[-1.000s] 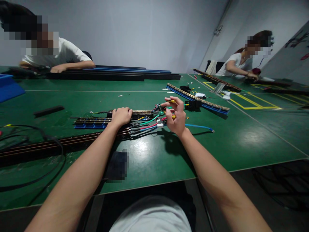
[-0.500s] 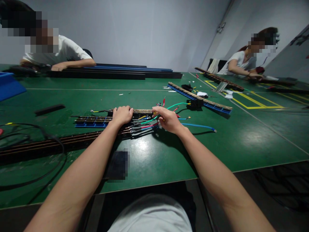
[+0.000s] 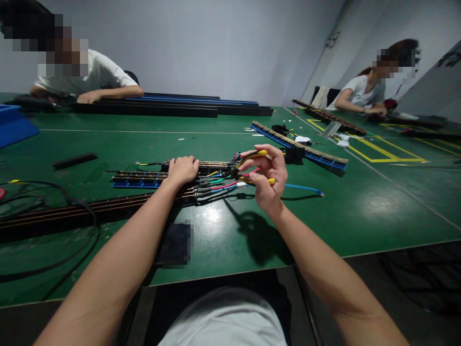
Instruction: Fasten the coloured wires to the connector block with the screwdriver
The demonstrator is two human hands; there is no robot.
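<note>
Yellow-handled pliers [image 3: 260,154] stand over the wires at the right ends of the strips, held in the right hand [image 3: 278,166]. Its fingers and thumb curl around the handles, which are spread apart; I cannot tell whether the dark jaws have hold of a wire. Just below them, a white tag [image 3: 241,185] sits among the wires, too small to read. A blue cable [image 3: 302,188] extends to the right.

The left hand [image 3: 183,169] rests palm down on a black strip [image 3: 214,165]; whether its fingers close around it, I cannot tell. Beside that lie a blue strip [image 3: 139,179] with brass-coloured rails and a long dark strip [image 3: 108,209].

Farther out on the green table [image 3: 342,206], another blue-sided strip [image 3: 300,144] lies slantwise near yellow outlines [image 3: 383,153]. Across it, a co-worker's white shirt [image 3: 108,69] bears a dark print, illegible here. Another person [image 3: 355,91] works at right.
</note>
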